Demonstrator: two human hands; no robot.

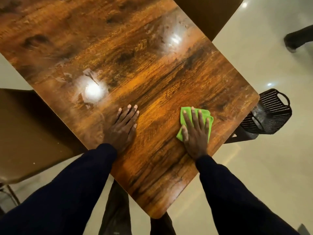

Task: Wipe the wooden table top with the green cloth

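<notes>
Right hand [194,131] pressing flat on green cloth [205,116] at 4 o'clock of table [152,73]; left hand [124,126] resting flat, holding nothing. Cloth looking soft, light, likely bunching; pressing its middle.

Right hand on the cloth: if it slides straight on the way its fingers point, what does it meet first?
Nothing stands in that line. The right hand, flat on the green cloth, would cross bare wooden table top to the smeared patch near the far edge, as far as this view shows.
</notes>
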